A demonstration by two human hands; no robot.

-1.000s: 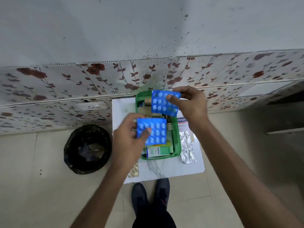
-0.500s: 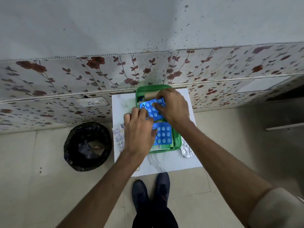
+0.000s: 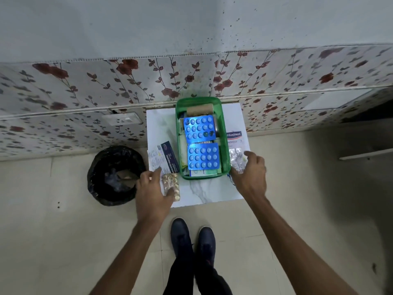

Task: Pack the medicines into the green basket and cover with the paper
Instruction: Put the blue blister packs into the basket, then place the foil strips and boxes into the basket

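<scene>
Reaching over the bench edge, the left hand lays its thumb on a yellow tablet strip, grasp unclear, the right hand spreads released fingers over a foil strip, and the green basket beyond holds two blue blister packs.

Beyond the fingers of the left hand rose a pale grey wall, speckled with dark spots, then a band of panels with red flowers and a white switch plate. A small white table stood against it. Left of those fingers, a black-lined bin sat on the beige tiled floor.
</scene>
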